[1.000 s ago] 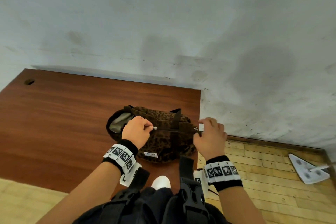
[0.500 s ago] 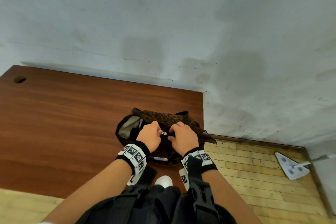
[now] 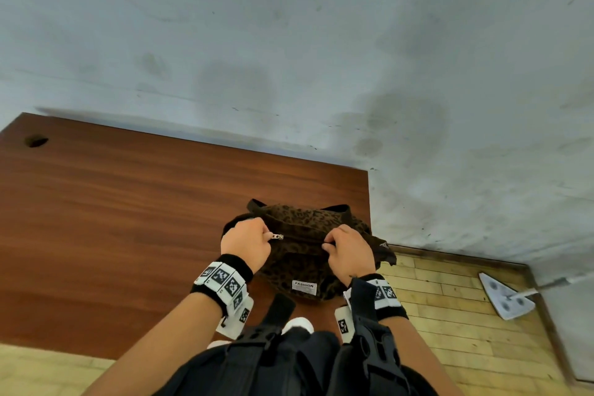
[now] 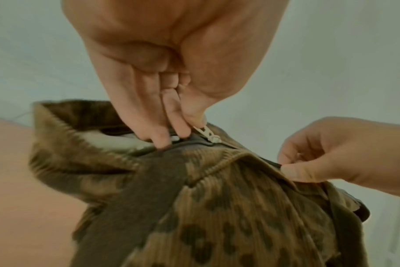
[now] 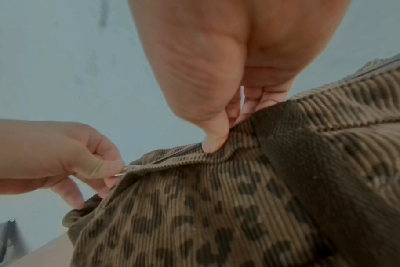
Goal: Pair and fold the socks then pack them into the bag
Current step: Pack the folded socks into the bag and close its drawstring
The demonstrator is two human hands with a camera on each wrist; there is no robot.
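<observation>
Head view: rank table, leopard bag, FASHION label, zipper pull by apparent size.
1. table
2. leopard bag
3. FASHION label
4. zipper pull

Apparent size only. Hands cover part of the bag, but it clearly looks larger than the label.

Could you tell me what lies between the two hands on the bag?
Between the left hand and right hand runs the bag's closed zipper seam, with the metal zipper pull beside the left fingers; clearest in the head view.

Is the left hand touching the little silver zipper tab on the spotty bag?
Touching. The left wrist view shows the left hand pinching the zipper tab between thumb and fingertip on the bag.
</observation>
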